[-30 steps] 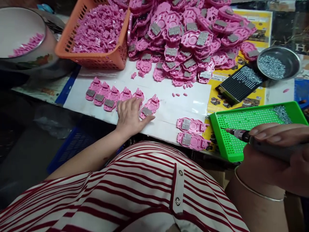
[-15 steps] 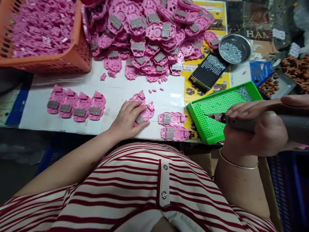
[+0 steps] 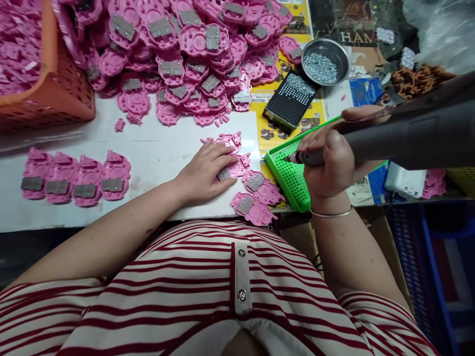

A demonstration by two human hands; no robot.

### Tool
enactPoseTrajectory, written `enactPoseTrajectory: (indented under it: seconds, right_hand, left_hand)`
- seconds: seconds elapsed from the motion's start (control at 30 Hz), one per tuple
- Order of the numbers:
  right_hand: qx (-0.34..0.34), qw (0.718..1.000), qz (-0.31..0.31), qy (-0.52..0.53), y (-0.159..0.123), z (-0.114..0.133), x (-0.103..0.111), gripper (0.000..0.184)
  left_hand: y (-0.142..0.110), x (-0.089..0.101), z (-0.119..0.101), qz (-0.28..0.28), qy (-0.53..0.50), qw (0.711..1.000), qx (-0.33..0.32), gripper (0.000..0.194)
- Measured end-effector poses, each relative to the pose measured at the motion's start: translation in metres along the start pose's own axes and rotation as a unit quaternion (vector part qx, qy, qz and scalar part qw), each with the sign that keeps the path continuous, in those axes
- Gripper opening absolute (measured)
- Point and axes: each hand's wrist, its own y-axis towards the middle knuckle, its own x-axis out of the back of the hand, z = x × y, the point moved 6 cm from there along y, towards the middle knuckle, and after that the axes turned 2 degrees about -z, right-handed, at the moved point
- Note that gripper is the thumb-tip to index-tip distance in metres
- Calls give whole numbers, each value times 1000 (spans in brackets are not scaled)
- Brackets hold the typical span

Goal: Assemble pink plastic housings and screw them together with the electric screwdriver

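Casings (image 3: 234,169) beneath left fingers (image 3: 224,160)

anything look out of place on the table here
One tiny pink plastic piece lies alone beside the round silver metal bowl, apart from the big heap of pink plastic casings. Nothing looks clearly damaged.

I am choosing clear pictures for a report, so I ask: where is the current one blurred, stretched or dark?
In the head view, the orange basket looks smeared and stretched at the left edge; in the same head view, the right hand and its dark tool look soft, possibly from motion; also in the head view, the blue crate at lower right is dim.
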Motion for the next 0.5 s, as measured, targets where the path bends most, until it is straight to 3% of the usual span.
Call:
enactPoseTrajectory:
  seconds: [0.07,0.23,0.5]
  right_hand:
    - [-1,999,35,11,0,-3,-8,38]
    - [54,996,49,54,0,-1,-14,28]
    - [45,993,86,68,1,0,-17,22]
  left_hand:
    - [5,-2,1,2,0,1000,6,47]
    - [13,-4,2,10,-1,1000,15,47]
    - [15,-5,0,-13,-13,1000,8,45]
